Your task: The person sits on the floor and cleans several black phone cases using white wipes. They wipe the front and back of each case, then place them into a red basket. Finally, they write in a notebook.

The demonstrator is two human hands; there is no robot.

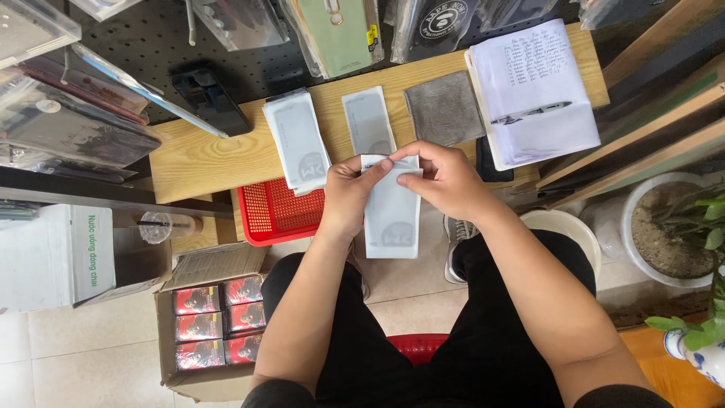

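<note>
My left hand (347,193) and my right hand (445,177) both pinch the top edge of a long white flat packet (393,215), which hangs down in front of the wooden shelf (204,155). The fingertips of both hands meet at the packet's upper opening. On the shelf just behind lie a stack of similar white packets (297,140) and a single white packet (368,119). A grey cloth (444,108) rests beside them.
A white notepad (532,91) with a pen (529,113) lies at the shelf's right end, and a dark phone (211,102) at its left. A red basket (276,211) sits below the shelf. An open cardboard box (211,325) of red packs stands on the floor. Plant pots (668,227) stand at the right.
</note>
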